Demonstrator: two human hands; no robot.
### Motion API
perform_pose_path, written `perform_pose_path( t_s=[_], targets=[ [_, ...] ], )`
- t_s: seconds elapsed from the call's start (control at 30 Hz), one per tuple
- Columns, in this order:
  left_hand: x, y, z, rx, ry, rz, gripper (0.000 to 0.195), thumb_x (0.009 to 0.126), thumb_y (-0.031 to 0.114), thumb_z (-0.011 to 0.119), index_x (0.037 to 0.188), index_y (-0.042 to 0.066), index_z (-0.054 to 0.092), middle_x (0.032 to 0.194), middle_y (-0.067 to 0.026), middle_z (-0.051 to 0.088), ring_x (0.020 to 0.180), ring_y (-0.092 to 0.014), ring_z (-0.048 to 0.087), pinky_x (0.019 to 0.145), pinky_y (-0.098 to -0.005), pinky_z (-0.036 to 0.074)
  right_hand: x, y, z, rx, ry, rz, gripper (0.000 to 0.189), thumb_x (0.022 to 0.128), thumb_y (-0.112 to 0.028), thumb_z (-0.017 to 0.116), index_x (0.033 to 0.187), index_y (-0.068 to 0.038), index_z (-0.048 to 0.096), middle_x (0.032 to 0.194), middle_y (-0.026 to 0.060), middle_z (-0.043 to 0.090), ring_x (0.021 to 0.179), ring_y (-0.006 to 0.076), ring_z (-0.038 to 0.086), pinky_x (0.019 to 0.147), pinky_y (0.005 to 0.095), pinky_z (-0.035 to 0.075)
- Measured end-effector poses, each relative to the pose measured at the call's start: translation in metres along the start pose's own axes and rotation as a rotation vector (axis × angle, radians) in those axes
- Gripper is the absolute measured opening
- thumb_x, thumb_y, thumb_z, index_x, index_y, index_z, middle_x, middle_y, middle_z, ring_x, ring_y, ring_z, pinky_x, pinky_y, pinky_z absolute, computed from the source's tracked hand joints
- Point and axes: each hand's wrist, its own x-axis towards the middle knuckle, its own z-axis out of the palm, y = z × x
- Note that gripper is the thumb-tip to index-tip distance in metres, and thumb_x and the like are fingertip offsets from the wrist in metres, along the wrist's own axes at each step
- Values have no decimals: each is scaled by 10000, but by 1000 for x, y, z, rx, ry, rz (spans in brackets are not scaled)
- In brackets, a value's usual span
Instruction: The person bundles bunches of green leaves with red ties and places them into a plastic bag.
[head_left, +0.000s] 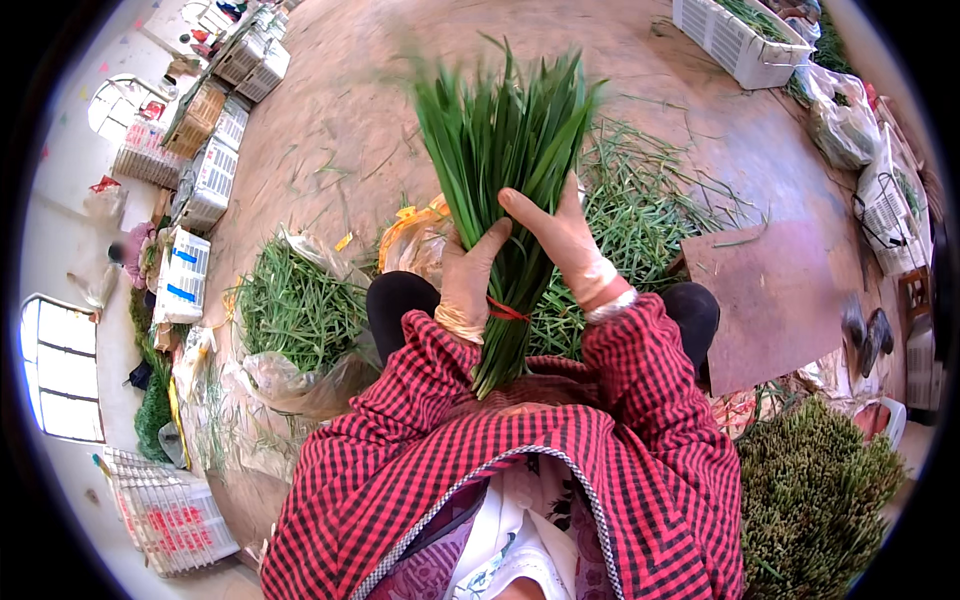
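A bundle of long flat green leaves, like Chinese chives (502, 142), stands up before my chest, its lower part bound with a red tie (508, 310). My left hand (469, 281), in a thin pale glove, grips the bundle's left side above the tie. On the right side lies my right hand (570, 247), gloved too, its thumb across the front of the leaves and its fingers mostly hidden behind them. The leaf tips at the upper left are blurred. Behind the bundle, between my knees, cut green leaves (630, 202) are heaped on the floor.
A plastic bag of cut leaves (300, 307) lies left of my knee. At right are a brown board (765, 300) and a large pile of upright bundled stems (817, 495). White crates (739, 45) stand upper right, more crates (214, 176) along the left wall. A person (139, 251) is far left.
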Motion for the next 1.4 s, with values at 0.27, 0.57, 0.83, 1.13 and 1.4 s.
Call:
perform_pose_path(
  t_s=[0.27, 0.57, 0.83, 1.13, 1.4],
  targets=[
    [-11, 15, -1, -311, 121, -180, 331, 846, 143, 642, 1135, 14, 543, 1041, -83, 608, 872, -210, 623, 731, -347, 546, 3, 20, -31, 235, 167, 323, 524, 749, -54, 670, 1203, 25, 422, 1086, 138, 573, 932, 242, 578, 800, 349, 503],
    [-13, 18, 3, -383, 86, -214, 335, 874, 159, 606, 1161, 8, 525, 1055, -90, 602, 882, -235, 620, 739, -380, 550, -4, 10, -40, 284, 108, 315, 463, 774, -79, 692, 1175, 27, 486, 1036, 104, 605, 893, 221, 593, 776, 340, 506],
    [-10, 18, -5, -311, 76, -190, 281, 884, 96, 562, 1152, 24, 519, 1051, -108, 600, 917, -255, 612, 779, -395, 532, -16, -3, -37, 360, -1, 288, 668, 757, -154, 747, 1296, -20, 376, 1165, 88, 546, 1034, 209, 537, 901, 332, 438],
    [-4, 22, 13, 409, -241, 235, 747, 733, 120, 763, 1322, 34, 311, 1176, -90, 530, 1049, -172, 530, 915, -300, 443, -11, -9, -29, 171, -105, 135, 512, 747, -125, 747, 1186, -28, 501, 1083, 62, 584, 977, 167, 553, 859, 304, 453],
    [9, 26, 7, -112, -98, -88, 353, 745, 21, 689, 1073, -32, 568, 940, -120, 650, 804, -209, 649, 710, -298, 543, -17, -7, -45, 277, 96, 139, 429, 720, -44, 725, 1105, 16, 545, 986, 66, 626, 851, 179, 603, 779, 298, 490]
  ],
)
